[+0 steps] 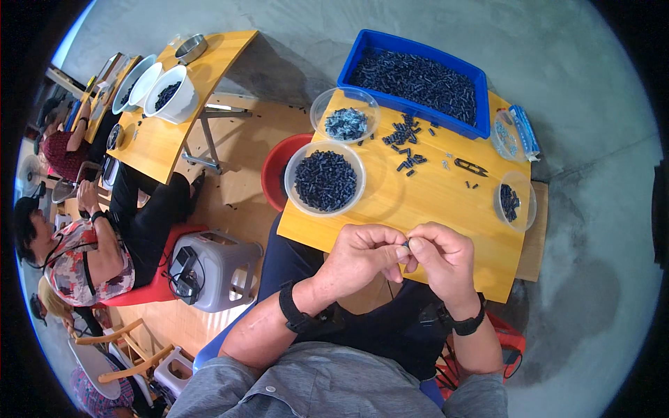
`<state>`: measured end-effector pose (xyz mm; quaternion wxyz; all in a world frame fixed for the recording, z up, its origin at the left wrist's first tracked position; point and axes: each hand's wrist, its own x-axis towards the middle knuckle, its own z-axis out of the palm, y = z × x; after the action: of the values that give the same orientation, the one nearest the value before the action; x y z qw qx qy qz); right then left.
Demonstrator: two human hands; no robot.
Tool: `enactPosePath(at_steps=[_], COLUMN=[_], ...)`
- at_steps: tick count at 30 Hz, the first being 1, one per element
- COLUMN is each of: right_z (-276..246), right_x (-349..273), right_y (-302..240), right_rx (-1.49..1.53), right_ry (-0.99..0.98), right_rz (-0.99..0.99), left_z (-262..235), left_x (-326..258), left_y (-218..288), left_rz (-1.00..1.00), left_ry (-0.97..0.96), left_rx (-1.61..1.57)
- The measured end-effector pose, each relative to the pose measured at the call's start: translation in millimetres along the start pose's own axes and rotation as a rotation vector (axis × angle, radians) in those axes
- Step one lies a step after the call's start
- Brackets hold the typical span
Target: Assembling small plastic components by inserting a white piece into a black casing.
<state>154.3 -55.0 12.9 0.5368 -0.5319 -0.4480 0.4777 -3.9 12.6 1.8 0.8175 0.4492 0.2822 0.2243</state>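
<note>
My left hand and my right hand meet above the front edge of the yellow table. Both are closed, thumbs and fingertips pinched together on one small dark piece. Most of it is hidden by the fingers, so its exact kind is unclear. Just beyond my left hand stands a clear plastic bowl full of short black cylindrical parts. Behind that, another clear bowl holds light-blue and clear small parts. Loose black parts lie scattered mid-table, near black thread snips.
A large blue tray of black parts spans the table's far edge. Small tubs stand along the right side, by a blue packet. A red bucket and grey stool are left. Co-workers sit beside another table.
</note>
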Motion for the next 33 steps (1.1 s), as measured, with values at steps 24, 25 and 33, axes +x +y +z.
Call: enactPosePath(at_steps=[24, 25, 33], right_z=[-6, -6, -14], right_x=[7, 7, 1], right_y=[-2, -2, 11], right_rx=[0.045, 0.044, 0.486], right_ry=[-0.024, -0.023, -0.122], right_rz=[0.016, 0.015, 0.447], left_z=[2, 3, 0], left_x=[5, 6, 10], left_y=[-4, -3, -14], left_rz=[0.014, 0.015, 0.248], left_ry=[-0.018, -0.019, 0.000], left_rx=[-0.063, -0.062, 0.034])
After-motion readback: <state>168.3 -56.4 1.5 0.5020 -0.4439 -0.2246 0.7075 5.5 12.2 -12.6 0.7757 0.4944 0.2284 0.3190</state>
